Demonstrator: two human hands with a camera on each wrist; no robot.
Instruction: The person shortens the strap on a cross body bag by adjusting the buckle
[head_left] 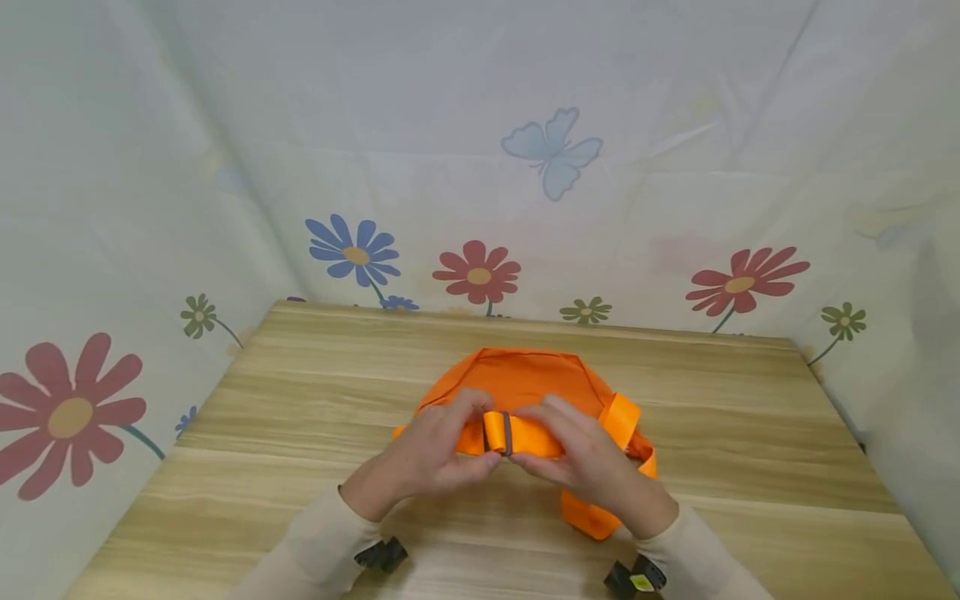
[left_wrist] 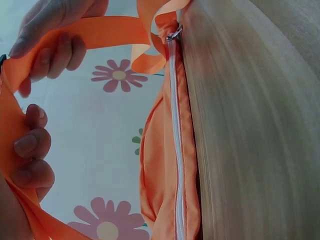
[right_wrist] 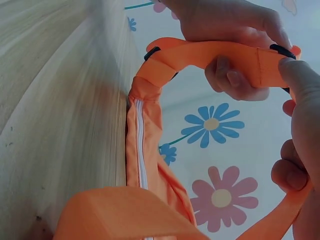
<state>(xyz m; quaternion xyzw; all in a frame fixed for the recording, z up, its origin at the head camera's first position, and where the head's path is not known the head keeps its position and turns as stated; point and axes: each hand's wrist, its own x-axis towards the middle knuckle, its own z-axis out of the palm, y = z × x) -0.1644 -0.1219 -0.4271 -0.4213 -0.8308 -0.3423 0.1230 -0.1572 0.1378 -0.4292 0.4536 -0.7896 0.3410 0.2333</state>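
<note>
An orange waist bag [head_left: 525, 375] rests on the table in front of me, its white zipper [left_wrist: 173, 100] running along the side nearest me. Its orange strap [head_left: 536, 437] is raised between both hands, with a dark strap slider [head_left: 507, 433] in the middle. Left of the slider, my left hand [head_left: 435, 450] pinches the strap between thumb and fingers. My right hand [head_left: 592, 462] grips the strap just right of it, thumb close to the slider. Another dark buckle [right_wrist: 151, 53] sits near one end of the bag in the right wrist view. Palms hide parts of the strap.
Loose strap [head_left: 592, 515] hangs in a loop below my right hand, on the table. The wooden table [head_left: 300, 392] meets a flower-printed cloth [head_left: 420, 192] at the back and sides. Black wrist devices [head_left: 381, 554] sit at both cuffs.
</note>
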